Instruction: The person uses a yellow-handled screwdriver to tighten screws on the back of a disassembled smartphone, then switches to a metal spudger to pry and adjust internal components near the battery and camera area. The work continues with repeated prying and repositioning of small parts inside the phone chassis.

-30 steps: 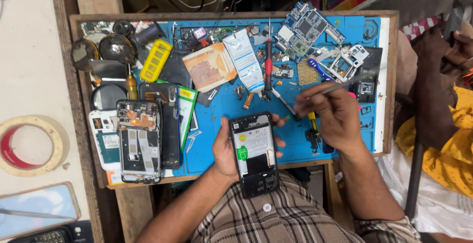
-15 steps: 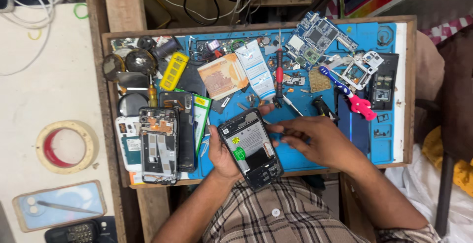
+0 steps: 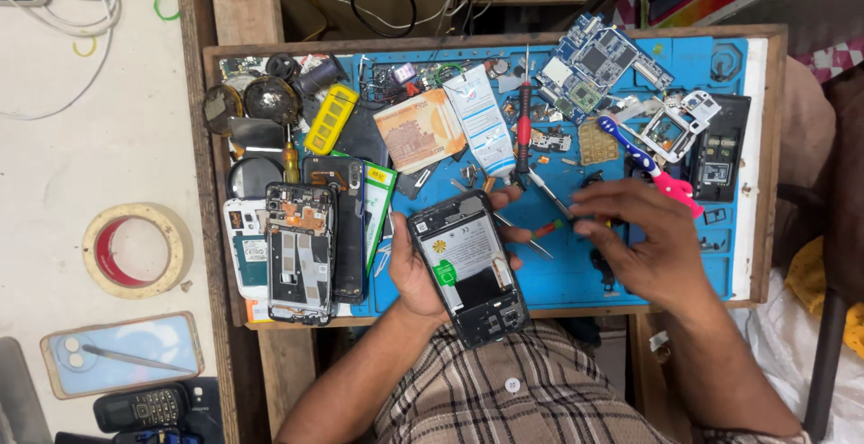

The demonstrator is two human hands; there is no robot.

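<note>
I see the opened phone (image 3: 468, 269), back cover off and insides showing, held in my left hand (image 3: 416, 273) at the near edge of the desk (image 3: 558, 287), over its blue work mat. The left grip is clamped around the phone's left side, thumb across its top edge. The phone's long axis runs from the near edge away toward the far edge, tilted a little to the left at its top. My right hand (image 3: 634, 242) hovers just to the right of it, fingers pinched together on what looks like a small tool with a red tip (image 3: 546, 227); I cannot tell exactly what. That tip lies just beside the phone's upper right corner, so the right hand is the nearer free one
</note>
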